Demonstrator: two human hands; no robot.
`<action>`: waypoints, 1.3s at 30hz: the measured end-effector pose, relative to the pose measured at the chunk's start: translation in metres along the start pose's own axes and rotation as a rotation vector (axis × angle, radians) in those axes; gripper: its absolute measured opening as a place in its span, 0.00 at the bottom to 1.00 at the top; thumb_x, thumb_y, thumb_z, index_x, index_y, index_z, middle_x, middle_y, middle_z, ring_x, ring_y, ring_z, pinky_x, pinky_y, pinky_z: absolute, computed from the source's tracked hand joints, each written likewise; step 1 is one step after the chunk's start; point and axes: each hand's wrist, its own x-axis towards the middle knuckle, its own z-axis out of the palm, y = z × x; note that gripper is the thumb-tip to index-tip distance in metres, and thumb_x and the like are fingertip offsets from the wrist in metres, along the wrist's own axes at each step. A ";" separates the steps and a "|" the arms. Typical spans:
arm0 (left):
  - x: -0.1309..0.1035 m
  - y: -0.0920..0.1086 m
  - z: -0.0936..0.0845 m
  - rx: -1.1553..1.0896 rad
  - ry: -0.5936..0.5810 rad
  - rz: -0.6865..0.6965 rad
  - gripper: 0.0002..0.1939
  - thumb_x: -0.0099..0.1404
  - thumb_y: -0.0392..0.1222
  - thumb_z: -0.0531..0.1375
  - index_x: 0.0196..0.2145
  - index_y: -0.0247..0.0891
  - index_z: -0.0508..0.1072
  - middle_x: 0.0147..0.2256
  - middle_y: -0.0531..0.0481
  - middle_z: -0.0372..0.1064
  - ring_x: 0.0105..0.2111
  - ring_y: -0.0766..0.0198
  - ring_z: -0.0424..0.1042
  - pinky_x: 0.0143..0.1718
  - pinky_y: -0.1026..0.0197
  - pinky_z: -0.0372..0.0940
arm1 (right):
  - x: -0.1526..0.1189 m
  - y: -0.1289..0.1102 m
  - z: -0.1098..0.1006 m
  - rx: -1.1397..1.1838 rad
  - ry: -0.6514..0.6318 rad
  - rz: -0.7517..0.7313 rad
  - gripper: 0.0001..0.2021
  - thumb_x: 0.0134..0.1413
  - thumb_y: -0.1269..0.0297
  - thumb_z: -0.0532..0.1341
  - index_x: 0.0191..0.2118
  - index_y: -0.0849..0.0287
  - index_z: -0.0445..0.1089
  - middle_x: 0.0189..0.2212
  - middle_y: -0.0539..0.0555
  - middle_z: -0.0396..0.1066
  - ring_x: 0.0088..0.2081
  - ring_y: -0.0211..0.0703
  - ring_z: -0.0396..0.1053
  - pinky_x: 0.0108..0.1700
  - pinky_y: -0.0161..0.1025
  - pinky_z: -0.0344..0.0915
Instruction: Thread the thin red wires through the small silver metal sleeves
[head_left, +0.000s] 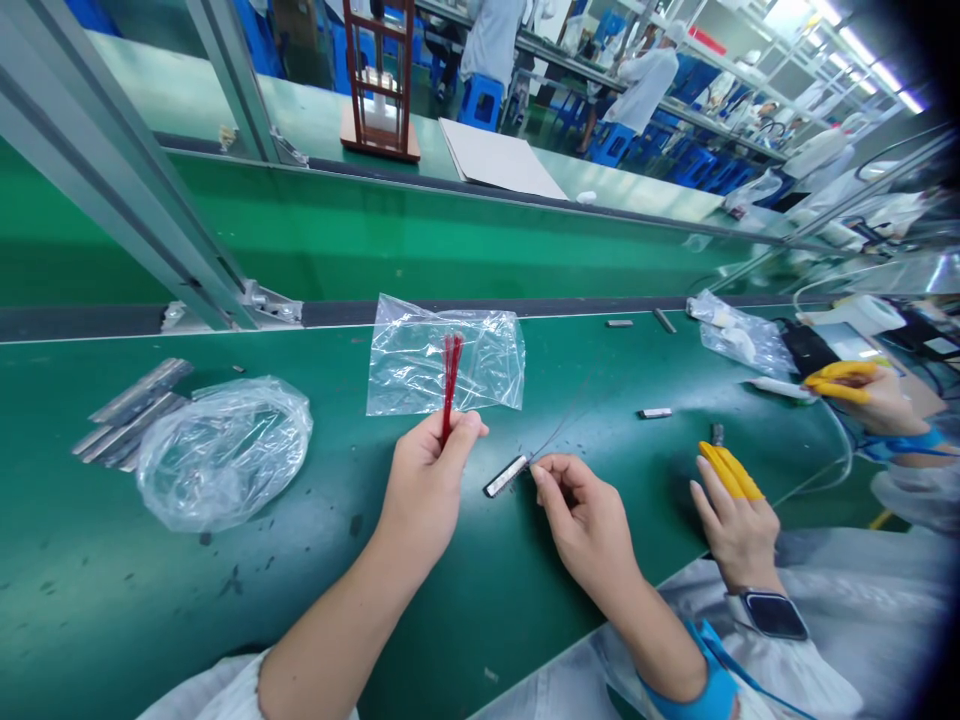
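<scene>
My left hand [427,480] is closed around a bundle of thin red wires [451,375], which stick up from between thumb and fingers. My right hand [589,510] is pinched at the end of a small dark strip-shaped part with a white top [506,476], lying on the green bench. From those fingertips a thin dark wire [559,428] runs up and to the right; its other end is hard to make out. Behind the red bundle lies a flat clear plastic bag [409,360].
At left are a crumpled clear bag [225,455] and silvery strips [142,395]. Small similar parts [655,413] lie right. A co-worker's hands with yellow finger covers, one here [739,530] and one farther [862,395], are beside me. A metal frame post [135,160] rises at left.
</scene>
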 end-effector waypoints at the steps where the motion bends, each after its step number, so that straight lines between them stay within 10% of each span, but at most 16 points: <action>1: 0.000 0.000 0.000 0.001 0.001 0.001 0.13 0.65 0.50 0.60 0.29 0.39 0.74 0.16 0.61 0.46 0.17 0.70 0.43 0.20 0.62 0.46 | 0.000 0.000 0.000 0.000 0.003 0.003 0.11 0.67 0.57 0.55 0.35 0.55 0.69 0.22 0.47 0.66 0.23 0.40 0.64 0.28 0.36 0.58; 39: -0.001 -0.001 0.000 -0.168 0.000 -0.051 0.17 0.67 0.53 0.58 0.29 0.36 0.72 0.17 0.62 0.45 0.16 0.73 0.43 0.16 0.67 0.43 | -0.001 0.000 0.003 0.228 0.161 0.011 0.06 0.59 0.62 0.62 0.38 0.57 0.66 0.21 0.45 0.64 0.20 0.36 0.61 0.22 0.32 0.58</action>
